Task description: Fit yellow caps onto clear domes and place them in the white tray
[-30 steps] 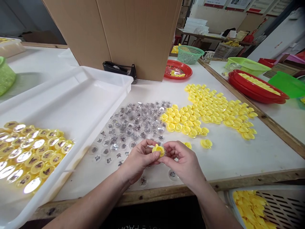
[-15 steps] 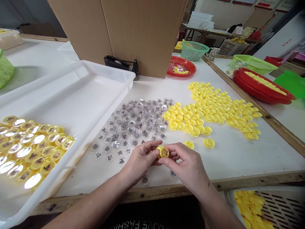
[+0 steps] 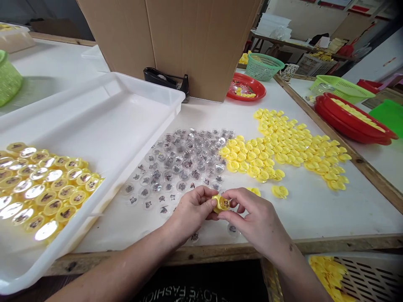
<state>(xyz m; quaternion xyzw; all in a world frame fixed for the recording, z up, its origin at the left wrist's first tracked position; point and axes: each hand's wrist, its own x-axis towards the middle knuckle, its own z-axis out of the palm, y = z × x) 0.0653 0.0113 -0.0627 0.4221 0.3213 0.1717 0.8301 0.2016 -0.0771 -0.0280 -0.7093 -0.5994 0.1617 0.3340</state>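
Note:
Between my two hands, near the table's front edge, is a small yellow piece (image 3: 223, 204) with a clear round cover and a printed figure on it. My left hand (image 3: 195, 209) pinches its left side with thumb and fingers. On its right side, my right hand (image 3: 250, 214) grips the rim. Clear printed discs (image 3: 185, 161) lie spread behind and left of my hands. Yellow pieces (image 3: 283, 142) sit in a large cluster to the right. A white tray (image 3: 151, 90) on the left holds rows of yellow pieces with printed round tops (image 3: 59, 184).
A cardboard box (image 3: 189, 42) stands at the back, with a black tape dispenser (image 3: 166, 82) before it. Red plates (image 3: 349, 121), a red tray (image 3: 260, 89) and a green basket (image 3: 264, 67) are at the right. A wooden strip (image 3: 220, 252) edges the table.
The view has shifted slightly, so most things appear a little further right. Both hands still hold the yellow piece, its printed face now turned a little more to the right.

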